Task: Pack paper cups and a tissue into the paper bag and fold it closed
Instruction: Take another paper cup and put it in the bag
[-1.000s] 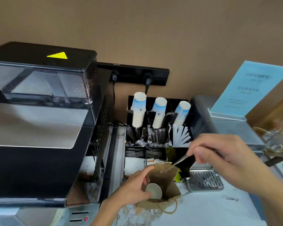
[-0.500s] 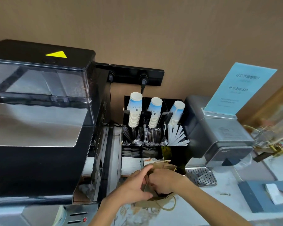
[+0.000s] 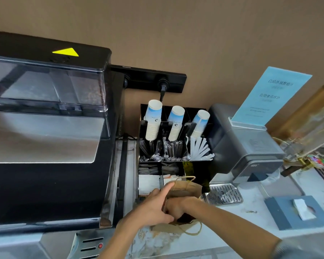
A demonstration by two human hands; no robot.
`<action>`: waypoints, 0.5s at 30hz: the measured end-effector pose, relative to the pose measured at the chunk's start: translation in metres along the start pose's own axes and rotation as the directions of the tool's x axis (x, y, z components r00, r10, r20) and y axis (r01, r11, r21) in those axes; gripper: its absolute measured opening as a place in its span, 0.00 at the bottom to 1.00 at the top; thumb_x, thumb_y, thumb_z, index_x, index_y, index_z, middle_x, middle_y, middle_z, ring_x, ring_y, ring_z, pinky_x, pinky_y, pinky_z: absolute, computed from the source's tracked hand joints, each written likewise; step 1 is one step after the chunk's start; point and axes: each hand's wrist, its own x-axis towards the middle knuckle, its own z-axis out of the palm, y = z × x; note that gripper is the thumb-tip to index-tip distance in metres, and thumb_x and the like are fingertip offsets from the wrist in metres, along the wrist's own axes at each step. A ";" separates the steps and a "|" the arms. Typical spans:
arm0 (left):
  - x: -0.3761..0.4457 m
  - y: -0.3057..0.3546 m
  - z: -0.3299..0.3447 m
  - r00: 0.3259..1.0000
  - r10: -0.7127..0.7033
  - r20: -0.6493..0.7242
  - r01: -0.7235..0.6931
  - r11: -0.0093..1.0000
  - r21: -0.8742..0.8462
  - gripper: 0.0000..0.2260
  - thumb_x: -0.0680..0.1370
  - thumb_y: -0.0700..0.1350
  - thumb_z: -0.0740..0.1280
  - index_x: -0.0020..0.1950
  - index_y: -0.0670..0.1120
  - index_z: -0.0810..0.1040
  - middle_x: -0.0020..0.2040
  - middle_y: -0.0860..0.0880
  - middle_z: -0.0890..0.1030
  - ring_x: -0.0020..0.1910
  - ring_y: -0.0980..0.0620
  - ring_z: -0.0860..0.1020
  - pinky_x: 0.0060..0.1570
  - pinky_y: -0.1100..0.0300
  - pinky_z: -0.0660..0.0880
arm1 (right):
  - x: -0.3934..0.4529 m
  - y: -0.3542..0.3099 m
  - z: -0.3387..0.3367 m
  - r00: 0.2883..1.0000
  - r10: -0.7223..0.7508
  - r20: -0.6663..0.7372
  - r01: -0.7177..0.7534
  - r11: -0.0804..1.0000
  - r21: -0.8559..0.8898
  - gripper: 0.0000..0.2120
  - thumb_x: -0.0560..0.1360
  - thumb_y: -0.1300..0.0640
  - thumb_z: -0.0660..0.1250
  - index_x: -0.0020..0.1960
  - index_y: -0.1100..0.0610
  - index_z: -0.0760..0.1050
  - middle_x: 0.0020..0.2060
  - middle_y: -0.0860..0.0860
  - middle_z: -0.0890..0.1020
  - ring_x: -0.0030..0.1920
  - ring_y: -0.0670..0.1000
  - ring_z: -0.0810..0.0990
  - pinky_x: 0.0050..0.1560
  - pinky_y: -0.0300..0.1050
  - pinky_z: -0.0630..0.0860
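Note:
A small brown paper bag with twine handles stands open on the marble counter, in front of a black organizer. My left hand grips the bag's left rim, index finger stretched along the edge. My right hand reaches down into the bag's mouth, and its fingers are hidden inside. Three slanted stacks of white-and-blue paper cups sit in the organizer's top row. A white tissue sticks out of a grey tissue box at the right. The bag's contents are hidden.
A large black coffee machine fills the left. The black organizer also holds wrapped stirrers, white sticks and sachets. A grey machine with a metal drip tray and a blue sign stands at the right.
My right hand, which held a thin wrapped stick over the bag, has gone down into the bag's mouth. My left hand has stayed on the bag's rim.

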 end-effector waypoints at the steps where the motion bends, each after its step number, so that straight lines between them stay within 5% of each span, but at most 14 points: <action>1: -0.001 0.000 -0.002 1.000 -0.004 -0.002 0.004 1.000 0.009 0.47 0.71 0.52 0.74 0.72 0.76 0.42 0.65 0.50 0.67 0.61 0.50 0.71 0.60 0.52 0.73 | 0.002 -0.001 0.000 1.000 0.000 -0.019 0.000 1.000 0.022 0.13 0.77 0.65 0.64 0.61 0.63 0.77 0.60 0.62 0.79 0.60 0.62 0.76 0.57 0.51 0.70; 4: -0.003 0.002 -0.002 1.000 0.000 0.020 0.000 1.000 0.011 0.47 0.71 0.51 0.74 0.72 0.75 0.41 0.73 0.48 0.62 0.71 0.46 0.65 0.65 0.48 0.71 | 0.007 0.000 0.006 0.999 -0.007 -0.037 0.010 0.997 0.080 0.15 0.75 0.66 0.65 0.61 0.63 0.77 0.60 0.61 0.79 0.61 0.62 0.76 0.61 0.56 0.72; 7: -0.008 0.003 0.006 1.000 0.012 0.028 -0.012 1.000 0.006 0.46 0.71 0.50 0.73 0.71 0.76 0.42 0.72 0.49 0.62 0.70 0.47 0.65 0.65 0.48 0.71 | 0.005 0.002 0.016 0.998 0.007 -0.067 -0.001 0.996 0.087 0.16 0.75 0.66 0.65 0.63 0.61 0.77 0.62 0.60 0.79 0.62 0.61 0.76 0.66 0.57 0.71; 15: -0.006 0.006 0.014 0.999 0.019 -0.028 -0.019 1.000 -0.013 0.46 0.70 0.54 0.72 0.69 0.80 0.40 0.69 0.51 0.65 0.67 0.50 0.66 0.65 0.54 0.70 | -0.021 0.016 -0.004 0.987 -0.020 -0.161 0.018 1.000 -0.018 0.18 0.75 0.64 0.67 0.64 0.60 0.74 0.61 0.58 0.80 0.60 0.59 0.78 0.57 0.51 0.74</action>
